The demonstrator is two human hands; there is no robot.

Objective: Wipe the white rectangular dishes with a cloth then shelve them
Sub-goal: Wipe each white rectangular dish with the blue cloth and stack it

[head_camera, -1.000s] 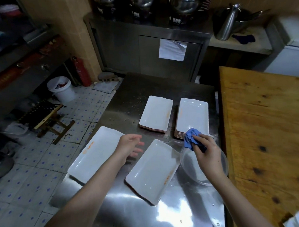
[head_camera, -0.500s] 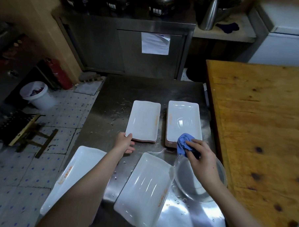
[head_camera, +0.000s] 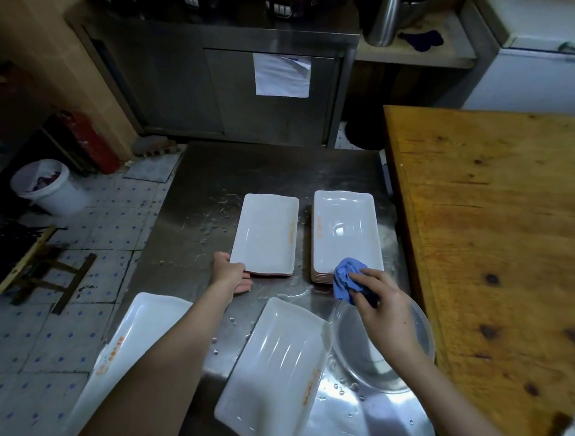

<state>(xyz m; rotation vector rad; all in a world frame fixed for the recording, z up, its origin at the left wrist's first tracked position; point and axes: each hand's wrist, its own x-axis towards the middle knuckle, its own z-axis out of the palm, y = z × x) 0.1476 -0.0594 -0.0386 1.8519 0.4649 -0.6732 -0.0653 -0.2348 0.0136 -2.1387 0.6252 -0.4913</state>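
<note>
Two stacks of white dishes, left stack (head_camera: 265, 233) and right stack (head_camera: 344, 233), and two single dishes, near-left dish (head_camera: 136, 336) and near-centre dish (head_camera: 273, 365), lie on the steel bench (head_camera: 248, 170). Left hand (head_camera: 228, 271) grips the left stack's near corner. Right hand (head_camera: 384, 304) clutches the blue cloth (head_camera: 344, 279) above a clear bowl (head_camera: 372, 363).

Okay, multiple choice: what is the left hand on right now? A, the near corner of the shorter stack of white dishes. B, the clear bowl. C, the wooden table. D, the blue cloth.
A: the left hand grips the near left corner of the shorter stack of white dishes, while the right hand holds the blue cloth.
</note>
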